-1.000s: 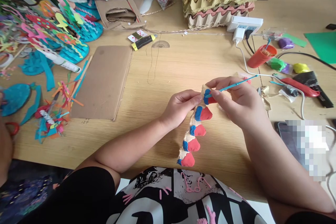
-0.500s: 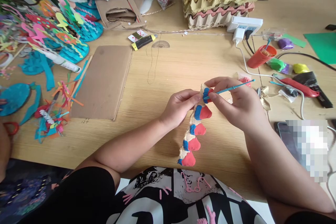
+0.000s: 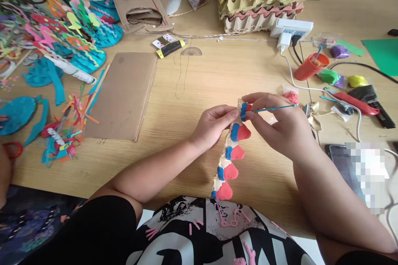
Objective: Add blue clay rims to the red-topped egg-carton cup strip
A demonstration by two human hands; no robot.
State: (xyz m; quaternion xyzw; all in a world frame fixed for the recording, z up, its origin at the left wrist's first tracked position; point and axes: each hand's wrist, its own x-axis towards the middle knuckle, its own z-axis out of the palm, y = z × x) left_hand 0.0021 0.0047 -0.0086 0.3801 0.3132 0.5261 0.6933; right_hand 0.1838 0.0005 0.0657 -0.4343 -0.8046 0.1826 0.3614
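My left hand [image 3: 214, 126] pinches the upper part of an egg carton strip [image 3: 223, 160], which hangs down toward my lap. Several cones along the strip are covered in red clay [image 3: 230, 171], each with a patch of blue clay [image 3: 235, 132] at its base. In my right hand [image 3: 280, 122] is a thin blue clay modelling tool [image 3: 273, 108], gripped between thumb and fingers. Its tip is at the blue clay of the topmost cone, partly hidden by my fingertips.
Flat cardboard [image 3: 120, 95] lies to the left, beside coloured scraps [image 3: 64, 145]. Stacked egg trays [image 3: 264, 4] and a power strip [image 3: 292, 29] stand at the back. On the right are a red cup [image 3: 311, 67], clay packs and a phone [image 3: 345, 165]. Another person's hand [image 3: 3, 122] shows far left.
The modelling tool in my right hand has tilted flatter, its far end dropping. My left hand keeps the strip in nearly the same place.
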